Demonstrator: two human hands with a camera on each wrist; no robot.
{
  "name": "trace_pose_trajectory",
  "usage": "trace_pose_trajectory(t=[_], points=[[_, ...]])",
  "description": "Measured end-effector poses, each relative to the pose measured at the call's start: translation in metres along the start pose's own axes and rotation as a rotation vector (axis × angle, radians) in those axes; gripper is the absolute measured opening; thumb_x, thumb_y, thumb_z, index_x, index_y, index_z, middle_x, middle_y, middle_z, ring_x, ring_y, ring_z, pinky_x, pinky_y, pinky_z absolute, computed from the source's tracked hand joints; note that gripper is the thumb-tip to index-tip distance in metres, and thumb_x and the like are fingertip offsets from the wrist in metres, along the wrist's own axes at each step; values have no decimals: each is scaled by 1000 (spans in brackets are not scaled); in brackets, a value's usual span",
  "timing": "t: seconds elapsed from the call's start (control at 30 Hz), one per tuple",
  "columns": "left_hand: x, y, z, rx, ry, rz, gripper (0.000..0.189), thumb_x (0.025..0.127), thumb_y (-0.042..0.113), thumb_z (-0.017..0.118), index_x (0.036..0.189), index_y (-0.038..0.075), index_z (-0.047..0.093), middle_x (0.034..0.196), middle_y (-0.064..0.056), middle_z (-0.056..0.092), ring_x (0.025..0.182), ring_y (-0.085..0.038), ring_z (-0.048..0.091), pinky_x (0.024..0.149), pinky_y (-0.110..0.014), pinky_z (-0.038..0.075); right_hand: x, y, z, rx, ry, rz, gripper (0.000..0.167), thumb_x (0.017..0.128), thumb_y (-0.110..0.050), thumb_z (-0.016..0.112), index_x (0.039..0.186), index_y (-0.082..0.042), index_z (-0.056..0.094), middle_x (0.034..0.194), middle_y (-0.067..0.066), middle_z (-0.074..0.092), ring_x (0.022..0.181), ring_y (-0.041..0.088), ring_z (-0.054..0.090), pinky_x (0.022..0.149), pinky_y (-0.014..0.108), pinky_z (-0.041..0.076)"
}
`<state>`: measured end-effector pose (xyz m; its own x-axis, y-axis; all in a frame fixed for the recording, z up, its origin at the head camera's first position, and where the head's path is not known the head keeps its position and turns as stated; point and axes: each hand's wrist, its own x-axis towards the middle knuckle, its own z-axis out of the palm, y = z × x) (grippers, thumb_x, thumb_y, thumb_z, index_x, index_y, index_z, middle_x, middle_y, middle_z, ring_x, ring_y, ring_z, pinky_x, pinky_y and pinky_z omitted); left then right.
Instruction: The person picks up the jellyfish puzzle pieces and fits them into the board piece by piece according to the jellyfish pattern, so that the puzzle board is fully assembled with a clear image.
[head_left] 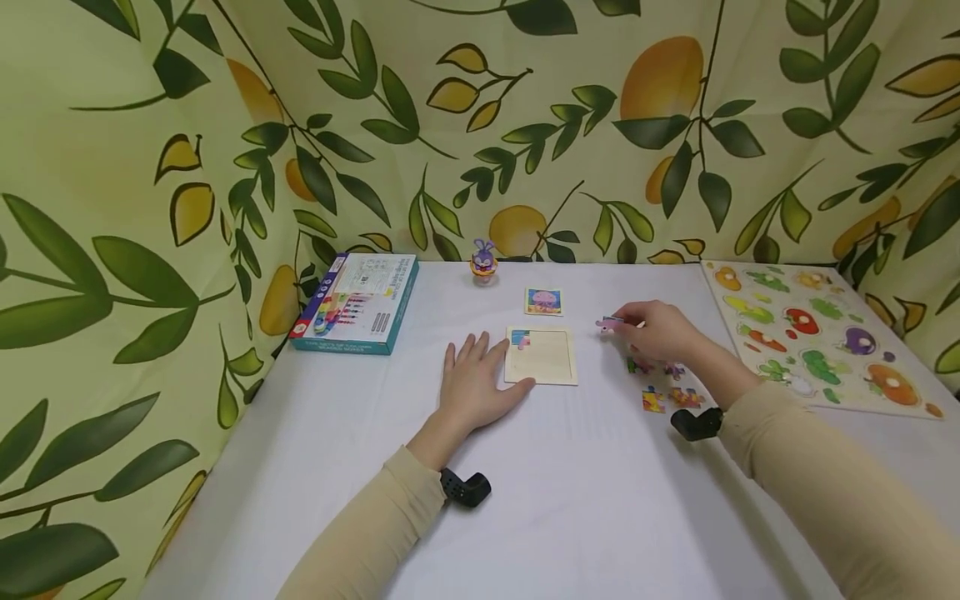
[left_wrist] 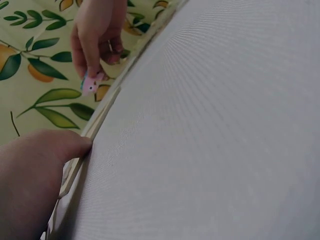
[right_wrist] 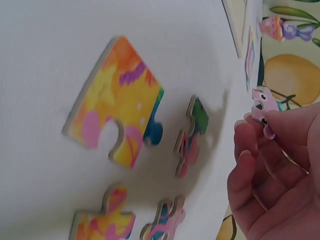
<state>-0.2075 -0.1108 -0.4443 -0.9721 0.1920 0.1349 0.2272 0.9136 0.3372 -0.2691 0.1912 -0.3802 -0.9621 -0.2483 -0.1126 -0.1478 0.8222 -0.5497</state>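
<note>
My right hand (head_left: 660,335) pinches a pink jigsaw piece (right_wrist: 264,102) with an eye printed on it, between thumb and fingertips above the table. Flat with spread fingers, my left hand (head_left: 476,385) lies at the left side of a square wooden puzzle tray (head_left: 549,363). Its thumb (left_wrist: 75,145) touches the tray's near edge in the left wrist view. One blue and pink piece (head_left: 519,337) sits in the tray's upper left corner. Below the right hand lie several loose pieces, among them a yellow-orange corner piece (right_wrist: 122,95) and a green one (right_wrist: 199,116).
Behind the tray lies a small picture card (head_left: 543,302), with a purple rabbit figurine (head_left: 483,263) to its left. A boxed set (head_left: 356,304) lies at the far left. A vegetable picture board (head_left: 832,333) covers the right side. Leaf-patterned cloth (head_left: 420,125) hangs behind the white table.
</note>
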Motion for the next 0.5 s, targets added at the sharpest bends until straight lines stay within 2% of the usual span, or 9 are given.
trace_pose_trajectory(t=[0.23, 0.5], points=[[0, 0, -2, -2, -5, -1, 84, 90, 72, 56, 155, 19, 48, 164, -15, 34, 154, -35, 20, 123, -58, 3, 6, -8, 9, 51, 1, -10, 31, 103, -24, 61, 128, -5, 63, 107, 15, 64, 73, 22, 60, 57, 34, 52], [0, 0, -2, -5, -3, -10, 85, 89, 73, 56, 154, 19, 49, 164, -14, 34, 154, -34, 20, 123, -58, 3, 11, -19, 19, 93, 23, -18, 30, 101, -28, 66, 122, -6, 62, 101, 12, 65, 78, 24, 61, 60, 32, 49]])
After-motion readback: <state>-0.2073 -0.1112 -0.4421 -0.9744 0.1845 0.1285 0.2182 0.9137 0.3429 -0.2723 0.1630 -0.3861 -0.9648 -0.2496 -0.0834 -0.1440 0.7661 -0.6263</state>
